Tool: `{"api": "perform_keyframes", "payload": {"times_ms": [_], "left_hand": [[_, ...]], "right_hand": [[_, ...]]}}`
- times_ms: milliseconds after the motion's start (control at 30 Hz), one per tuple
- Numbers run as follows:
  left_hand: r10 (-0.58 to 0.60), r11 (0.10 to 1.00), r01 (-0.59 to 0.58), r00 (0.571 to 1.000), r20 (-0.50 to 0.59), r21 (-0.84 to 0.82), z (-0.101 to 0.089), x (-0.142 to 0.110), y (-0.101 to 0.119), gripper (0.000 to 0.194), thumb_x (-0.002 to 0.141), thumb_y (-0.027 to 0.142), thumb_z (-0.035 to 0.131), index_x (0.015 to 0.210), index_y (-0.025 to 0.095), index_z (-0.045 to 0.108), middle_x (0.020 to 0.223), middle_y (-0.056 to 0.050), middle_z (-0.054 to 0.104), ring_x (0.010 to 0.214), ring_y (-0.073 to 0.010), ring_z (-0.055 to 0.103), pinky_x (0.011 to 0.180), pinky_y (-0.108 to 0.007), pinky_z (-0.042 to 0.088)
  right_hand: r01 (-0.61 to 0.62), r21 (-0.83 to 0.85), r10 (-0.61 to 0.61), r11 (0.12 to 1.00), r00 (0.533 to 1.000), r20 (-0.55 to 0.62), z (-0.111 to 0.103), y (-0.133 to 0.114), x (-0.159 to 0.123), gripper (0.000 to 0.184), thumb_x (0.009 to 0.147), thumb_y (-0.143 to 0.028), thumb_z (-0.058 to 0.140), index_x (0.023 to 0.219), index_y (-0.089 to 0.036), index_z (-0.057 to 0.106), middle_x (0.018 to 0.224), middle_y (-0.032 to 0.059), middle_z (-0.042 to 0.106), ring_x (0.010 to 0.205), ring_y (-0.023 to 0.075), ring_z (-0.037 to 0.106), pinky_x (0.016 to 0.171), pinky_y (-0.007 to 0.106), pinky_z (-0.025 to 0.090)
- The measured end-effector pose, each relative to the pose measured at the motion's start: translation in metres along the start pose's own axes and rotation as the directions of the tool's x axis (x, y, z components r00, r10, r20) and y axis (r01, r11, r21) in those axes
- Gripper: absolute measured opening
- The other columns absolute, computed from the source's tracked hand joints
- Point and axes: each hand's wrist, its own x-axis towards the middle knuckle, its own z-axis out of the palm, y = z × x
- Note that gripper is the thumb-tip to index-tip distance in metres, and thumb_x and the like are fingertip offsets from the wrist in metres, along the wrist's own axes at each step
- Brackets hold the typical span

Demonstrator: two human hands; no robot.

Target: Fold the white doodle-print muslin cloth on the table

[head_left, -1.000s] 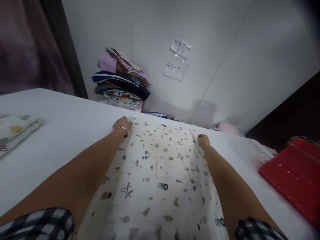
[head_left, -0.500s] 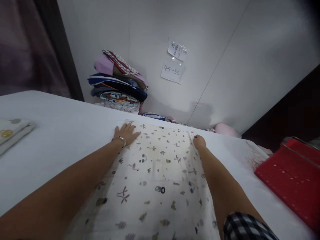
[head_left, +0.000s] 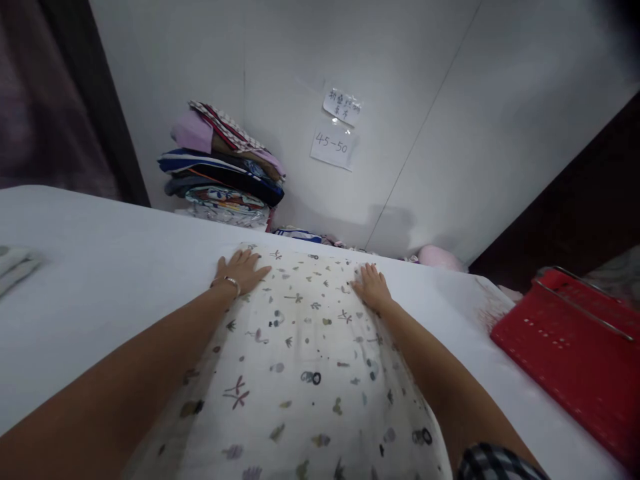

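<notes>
A white cloth printed with small palms, plants and other figures stretches from the near edge of the view toward the back of the table. My left hand lies flat on its far left corner, fingers spread, a silver bracelet at the wrist. On the far right corner rests my right hand, palm down with the fingers stretched out. Both hands press on the cloth without gripping it. Its near end runs out of the picture.
On the white table, a pile of folded fabrics stands against the wall. A red basket with a metal handle is at right. A pink bundle lies at the back. Another folded cloth is at far left.
My right hand has gone from closed at the cloth's far right edge to spread flat on that corner. My left hand stays flat on the left corner. The view has shifted slightly right.
</notes>
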Motion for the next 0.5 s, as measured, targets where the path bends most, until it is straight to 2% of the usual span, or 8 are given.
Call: {"api": "perform_keyframes", "payload": {"times_ms": [133, 333, 500], "left_hand": [[-0.035, 0.999, 0.034, 0.999, 0.034, 0.034, 0.000, 0.002, 0.000, 0.073, 0.085, 0.065, 0.024, 0.144, 0.022, 0.033, 0.157, -0.007, 0.017, 0.143, -0.0316, 0.011, 0.111, -0.060, 0.010], [-0.027, 0.999, 0.027, 1.000, 0.005, 0.041, -0.001, 0.002, 0.002, 0.074, 0.084, 0.065, 0.025, 0.143, 0.021, 0.036, 0.156, -0.008, 0.019, 0.142, -0.0332, 0.013, 0.110, -0.062, 0.012], [-0.040, 0.997, 0.038, 0.999, 0.031, 0.061, 0.001, -0.002, 0.003, 0.073, 0.085, 0.064, 0.023, 0.144, 0.022, 0.032, 0.157, -0.007, 0.017, 0.143, -0.0305, 0.012, 0.111, -0.059, 0.012]], "right_hand": [[-0.108, 0.053, 0.099, 0.993, 0.984, 0.151, 0.003, -0.002, 0.002, 0.068, 0.092, -0.058, 0.025, 0.145, -0.016, 0.028, 0.156, 0.0110, 0.017, 0.143, 0.0249, 0.012, 0.114, 0.046, 0.012], [-0.136, -0.002, 0.136, 0.991, 0.990, 0.019, -0.002, 0.006, 0.016, 0.071, 0.093, -0.057, 0.023, 0.148, -0.012, 0.021, 0.157, 0.0110, 0.008, 0.144, 0.0230, 0.000, 0.116, 0.044, 0.004], [-0.237, 0.038, 0.226, 0.971, 0.956, 0.188, -0.007, 0.010, 0.032, 0.069, 0.092, -0.058, 0.023, 0.147, -0.016, 0.024, 0.157, 0.0115, 0.010, 0.144, 0.0253, 0.009, 0.113, 0.050, 0.014]]}}
